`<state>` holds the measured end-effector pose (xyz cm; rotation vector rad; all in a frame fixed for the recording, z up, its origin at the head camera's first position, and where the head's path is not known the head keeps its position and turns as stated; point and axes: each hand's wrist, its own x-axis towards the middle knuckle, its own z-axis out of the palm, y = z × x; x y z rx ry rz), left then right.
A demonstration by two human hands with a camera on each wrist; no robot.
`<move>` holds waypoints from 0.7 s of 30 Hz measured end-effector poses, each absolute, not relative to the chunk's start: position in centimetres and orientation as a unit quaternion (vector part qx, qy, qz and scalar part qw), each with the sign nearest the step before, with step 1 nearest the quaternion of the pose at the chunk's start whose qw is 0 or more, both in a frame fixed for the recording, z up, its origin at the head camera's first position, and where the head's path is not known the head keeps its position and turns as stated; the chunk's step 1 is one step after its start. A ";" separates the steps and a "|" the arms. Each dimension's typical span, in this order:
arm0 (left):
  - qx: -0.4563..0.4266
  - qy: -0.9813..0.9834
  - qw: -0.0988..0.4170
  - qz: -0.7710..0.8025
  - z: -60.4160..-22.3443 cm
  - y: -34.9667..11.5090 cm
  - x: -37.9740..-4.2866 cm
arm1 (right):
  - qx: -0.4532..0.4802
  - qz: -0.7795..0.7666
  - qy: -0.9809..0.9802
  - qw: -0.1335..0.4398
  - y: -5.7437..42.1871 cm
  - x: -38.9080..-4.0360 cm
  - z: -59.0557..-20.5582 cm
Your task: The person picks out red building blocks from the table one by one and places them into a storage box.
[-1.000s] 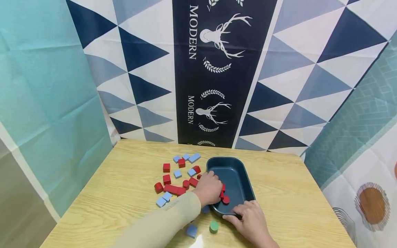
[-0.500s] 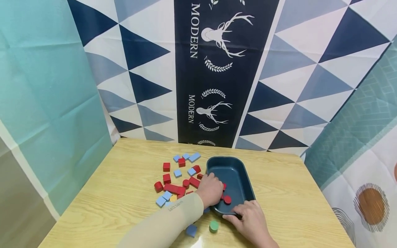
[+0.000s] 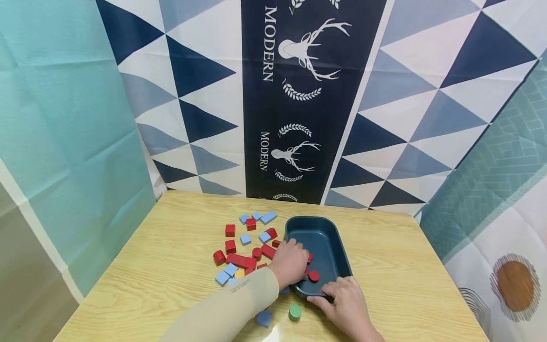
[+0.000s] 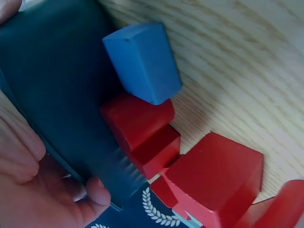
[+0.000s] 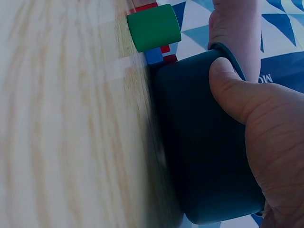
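Observation:
A deep, dark teal tray [image 3: 321, 242] stands on the table. My right hand [image 3: 344, 301] grips its near right corner; in the right wrist view the thumb [image 5: 227, 78] presses the outer wall. My left hand [image 3: 291, 261] reaches over the tray's left rim, its fingers inside. Beside those fingers lie red blocks, including a small red cylinder [image 3: 314, 276] on the tray floor. Whether the left fingers hold a block is hidden. The left wrist view has a blue block [image 4: 145, 64] and a red block [image 4: 216, 173] outside the tray wall.
Several red blocks [image 3: 241, 261] and light blue blocks [image 3: 245, 239] lie scattered left of the tray, with a yellow piece [image 3: 239, 274] among them. A green cylinder [image 3: 295, 312] and a blue block [image 3: 264, 318] sit near the front. Patterned cloth [image 3: 205, 114] hangs behind the table.
The red cylinder in the tray has shifted slightly right, and my left hand has moved down a little. My right hand keeps its place on the tray.

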<state>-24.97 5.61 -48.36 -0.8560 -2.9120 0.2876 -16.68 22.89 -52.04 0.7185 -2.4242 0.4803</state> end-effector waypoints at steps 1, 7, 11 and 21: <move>-0.284 -0.952 0.057 0.094 -48.3 5.5 -24.9 | 0.268 0.179 -0.904 0.280 22.9 -16.7 -52.1; -0.317 -0.936 0.129 0.080 -47.0 3.6 -24.8 | 0.268 0.175 -0.904 0.284 22.9 -16.7 -52.2; -0.306 -0.943 0.127 0.031 -45.1 0.4 -25.7 | 0.264 0.173 -0.906 0.283 22.8 -16.7 -52.2; -0.304 -0.951 0.009 -0.051 -44.6 -7.3 -23.7 | 0.255 0.166 -0.913 0.272 22.7 -16.7 -52.4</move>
